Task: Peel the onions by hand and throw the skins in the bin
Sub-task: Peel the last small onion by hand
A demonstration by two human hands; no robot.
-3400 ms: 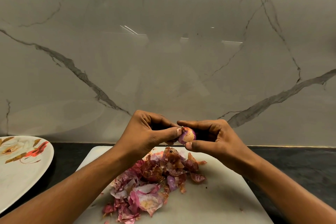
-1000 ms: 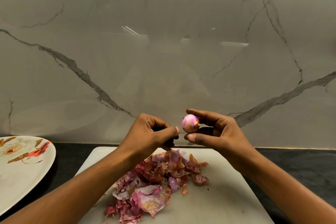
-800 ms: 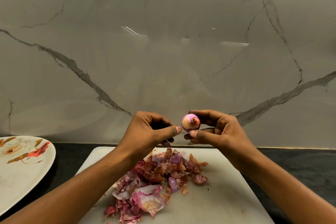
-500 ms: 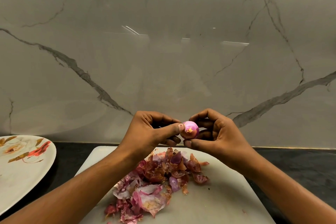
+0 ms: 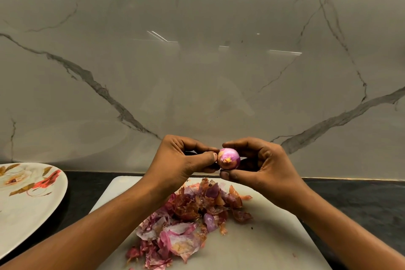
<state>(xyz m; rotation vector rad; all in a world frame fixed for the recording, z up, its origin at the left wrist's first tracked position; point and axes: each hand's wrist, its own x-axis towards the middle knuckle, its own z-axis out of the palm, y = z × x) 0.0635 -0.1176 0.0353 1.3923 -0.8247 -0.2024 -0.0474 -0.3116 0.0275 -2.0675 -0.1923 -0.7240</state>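
One small onion (image 5: 229, 158), glossy pink-purple with a yellowish patch on its near end, is held in the air above the far edge of the cutting board (image 5: 269, 239), slightly right of the view's middle. The right hand (image 5: 266, 167) cups it from 3 o'clock. Its grip is closed round the onion, with the forefinger curved over the top, the thumb lying underneath at 6 o'clock and the other fingers curled behind. The left hand (image 5: 182, 163) comes in from 9 o'clock. Its grip is narrow, with thumb and forefinger tips pressed together against the onion's left side, pinching at its surface. Whether a scrap of skin lies between them cannot be told. Its other fingers are curled in below.

Down at 7 o'clock from the onion, a loose heap of skins (image 5: 188, 221) lies on the board. The pieces nearer the hands are brown and papery, and those toward the near edge are pale pink and purple. A few crumbs sit apart at the heap's 3 o'clock. The board is white with rounded corners and rests on a dark tabletop (image 5: 361, 199).

At 9 o'clock of the board, well apart from the skins, a white plate (image 5: 28, 210) with red and gold flowers is cut off by the frame's left edge. At 12 o'clock rises a glossy marble wall (image 5: 197, 76) with grey veins. Both bare forearms enter from the bottom corners.
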